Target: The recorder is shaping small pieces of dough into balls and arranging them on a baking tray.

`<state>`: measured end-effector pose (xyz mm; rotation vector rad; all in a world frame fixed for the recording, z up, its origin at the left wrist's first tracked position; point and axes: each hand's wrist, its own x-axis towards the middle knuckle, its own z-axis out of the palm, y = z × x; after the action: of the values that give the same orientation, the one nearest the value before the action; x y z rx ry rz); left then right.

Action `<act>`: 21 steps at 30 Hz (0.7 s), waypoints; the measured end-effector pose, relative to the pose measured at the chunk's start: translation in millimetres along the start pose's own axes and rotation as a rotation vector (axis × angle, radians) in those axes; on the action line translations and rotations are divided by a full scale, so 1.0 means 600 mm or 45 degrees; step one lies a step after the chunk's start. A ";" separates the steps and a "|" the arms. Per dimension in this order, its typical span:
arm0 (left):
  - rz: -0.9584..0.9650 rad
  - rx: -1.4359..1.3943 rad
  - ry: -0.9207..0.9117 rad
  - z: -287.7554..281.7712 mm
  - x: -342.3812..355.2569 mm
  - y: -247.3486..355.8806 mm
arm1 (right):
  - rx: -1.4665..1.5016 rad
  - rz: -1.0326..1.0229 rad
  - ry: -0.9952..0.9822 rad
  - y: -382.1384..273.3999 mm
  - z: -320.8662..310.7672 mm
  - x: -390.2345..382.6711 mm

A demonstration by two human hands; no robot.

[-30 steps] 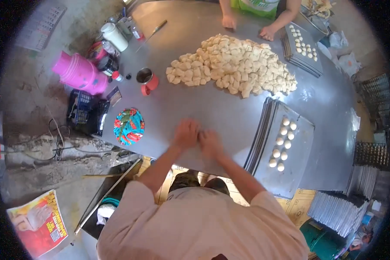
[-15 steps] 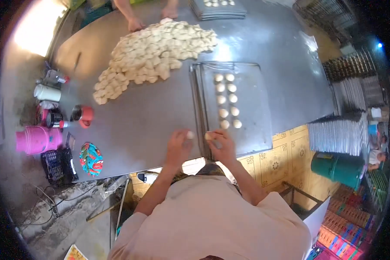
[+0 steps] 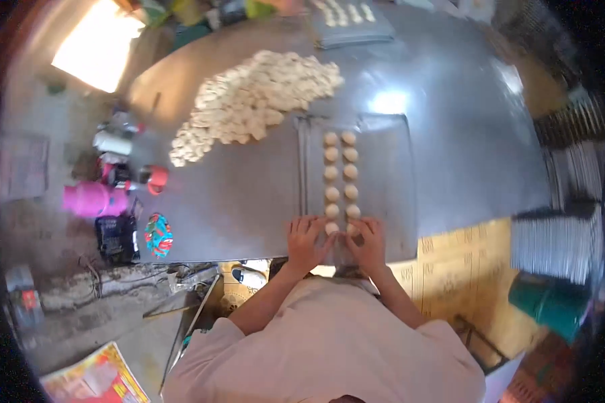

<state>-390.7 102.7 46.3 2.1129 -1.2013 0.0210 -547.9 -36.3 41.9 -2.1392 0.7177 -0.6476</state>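
Observation:
Both of my hands are at the near end of two rows of round, pale dough balls (image 3: pixel 331 172) on a dark metal baking tray (image 3: pixel 388 181). My left hand (image 3: pixel 306 243) has its thumb and forefinger around the nearest ball (image 3: pixel 332 228) of the left row. At the right row's near end, my right hand (image 3: pixel 368 243) pinches another dough ball (image 3: pixel 351 230), partly covered by the fingers. Beyond the tray, to the left, a large heap of cut dough pieces (image 3: pixel 255 101) lies on the metal table (image 3: pixel 242 195).
A stack of trays (image 3: pixel 356 33) with dough shapes stands at the far side. Along the left edge are a red mug (image 3: pixel 157 180), pink containers (image 3: pixel 94 199) and a colourful cloth bundle (image 3: pixel 158 235). Stacked trays (image 3: pixel 558 245) and a green bin (image 3: pixel 548 302) stand at right.
My hands have moved from the tray's left edge to the near end of the rows, bringing two dough balls there. The other person's hands have left the heap. The view has shifted.

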 end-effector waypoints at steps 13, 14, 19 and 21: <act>-0.104 0.541 0.377 -0.023 0.383 -0.414 | -0.094 0.168 0.137 -0.051 0.019 0.006; -0.200 0.403 0.329 -0.037 0.364 -0.416 | -0.077 0.117 0.120 -0.059 0.031 -0.006; -0.481 -0.445 0.525 -0.151 0.143 -0.372 | -0.012 0.009 -0.032 -0.089 0.205 0.095; -0.672 -0.253 0.406 -0.169 0.049 -0.357 | 0.065 0.210 -0.297 -0.086 0.314 0.203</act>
<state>-179.5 209.3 13.0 2.0881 -0.4248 -0.0005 -325.3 5.1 0.5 -2.0400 0.7311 -0.3192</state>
